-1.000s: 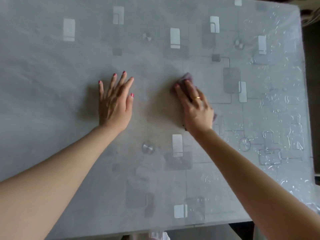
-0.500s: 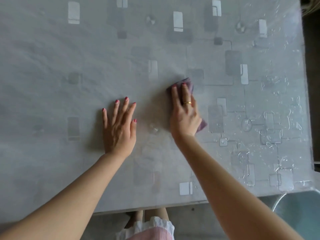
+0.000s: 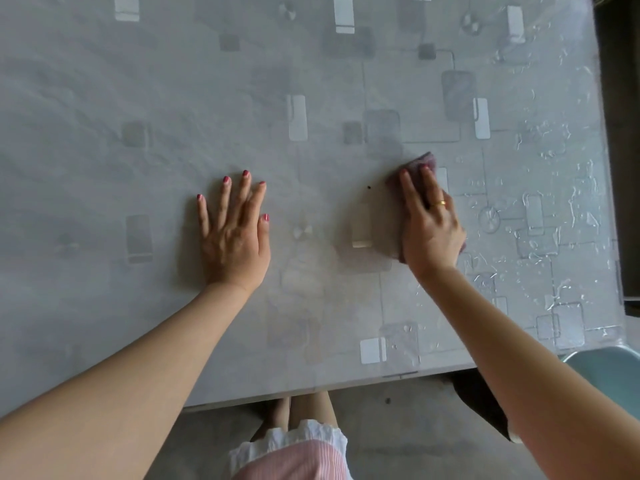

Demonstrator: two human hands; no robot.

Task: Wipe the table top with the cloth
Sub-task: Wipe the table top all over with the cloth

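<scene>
The table top is grey, covered with a glossy sheet printed with pale rectangles. A small purplish cloth lies flat on it right of centre. My right hand presses down on the cloth, fingers together, so only its far edge and a bit at the wrist show. My left hand rests flat on the table to the left, fingers spread, holding nothing. A tiny dark speck sits just left of the cloth.
Water droplets and streaks cover the right part of the table. The near edge runs across the bottom, with the floor and my legs below. A pale blue-green object sits at the near right corner.
The right hand has slid the cloth rightward and towards me across the table. The view has tilted down, showing more of the near edge. The left hand stays flat.
</scene>
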